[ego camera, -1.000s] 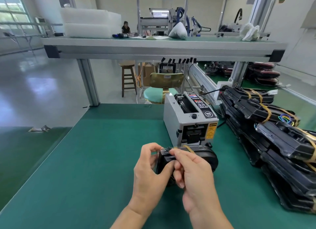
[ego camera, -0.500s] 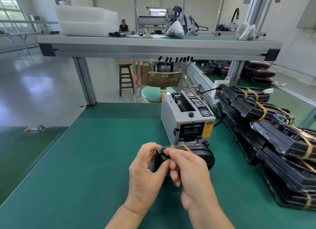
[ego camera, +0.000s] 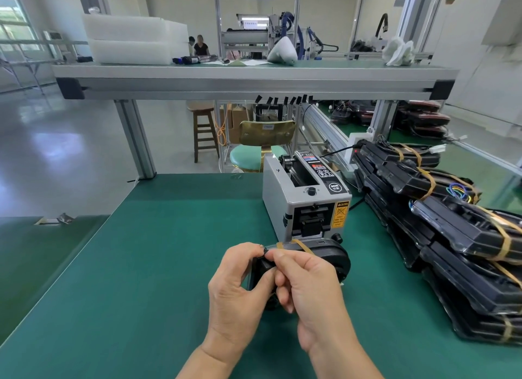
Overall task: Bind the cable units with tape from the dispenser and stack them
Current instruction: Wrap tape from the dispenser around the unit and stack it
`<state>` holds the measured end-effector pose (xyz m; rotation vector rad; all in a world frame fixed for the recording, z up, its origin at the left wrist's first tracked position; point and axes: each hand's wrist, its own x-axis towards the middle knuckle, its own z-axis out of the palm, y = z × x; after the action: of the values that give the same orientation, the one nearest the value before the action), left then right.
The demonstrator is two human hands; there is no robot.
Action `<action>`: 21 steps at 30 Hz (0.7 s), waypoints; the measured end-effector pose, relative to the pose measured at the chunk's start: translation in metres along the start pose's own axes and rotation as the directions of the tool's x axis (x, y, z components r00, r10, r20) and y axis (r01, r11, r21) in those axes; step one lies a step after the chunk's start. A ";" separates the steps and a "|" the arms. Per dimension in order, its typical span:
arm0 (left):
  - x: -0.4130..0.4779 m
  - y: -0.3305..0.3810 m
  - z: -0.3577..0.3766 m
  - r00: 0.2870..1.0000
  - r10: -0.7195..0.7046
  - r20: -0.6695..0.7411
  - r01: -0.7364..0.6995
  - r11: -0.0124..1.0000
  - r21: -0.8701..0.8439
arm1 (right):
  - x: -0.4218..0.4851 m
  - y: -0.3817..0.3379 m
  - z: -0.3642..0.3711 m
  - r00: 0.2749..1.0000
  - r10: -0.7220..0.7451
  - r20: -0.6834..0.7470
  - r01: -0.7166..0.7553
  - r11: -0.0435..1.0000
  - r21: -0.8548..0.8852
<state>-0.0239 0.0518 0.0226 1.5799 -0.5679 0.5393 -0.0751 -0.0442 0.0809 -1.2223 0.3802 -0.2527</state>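
Both hands (ego camera: 237,291) (ego camera: 310,288) still pinch the cable unit (ego camera: 327,255).

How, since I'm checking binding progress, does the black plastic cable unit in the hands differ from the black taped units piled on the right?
The black plastic cable unit is single, gripped by the left hand and right hand. The pile of black taped units lies untouched, its units overlapping. The held unit shows tan tape at one spot only, while the pile shows bands on many units. Both are black with tan tape.
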 end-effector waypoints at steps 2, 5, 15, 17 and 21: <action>0.000 -0.001 -0.001 1.000 0.016 -0.003 -0.016 1.000 -0.014 | 0.000 0.000 0.000 1.000 -0.005 0.010 0.006 1.000 -0.019; -0.001 -0.003 -0.002 0.999 0.046 -0.012 -0.046 0.999 -0.013 | 0.000 0.001 -0.001 1.000 -0.023 0.010 0.023 0.998 -0.051; -0.002 -0.003 -0.001 0.994 0.105 -0.015 -0.106 0.994 -0.002 | -0.003 0.013 -0.006 0.971 -0.238 0.000 0.230 0.936 -0.265; -0.002 -0.001 -0.001 0.993 0.117 -0.014 -0.117 0.993 0.001 | -0.004 0.017 -0.008 0.954 -0.300 0.001 0.285 0.905 -0.315; -0.002 0.000 0.000 0.992 0.121 -0.027 -0.120 0.992 0.025 | -0.005 0.021 -0.015 0.930 -0.366 -0.028 0.334 0.876 -0.347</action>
<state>-0.0256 0.0523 0.0212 1.5642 -0.6408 0.6599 -0.0863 -0.0485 0.0573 -1.6231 0.2851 -0.5781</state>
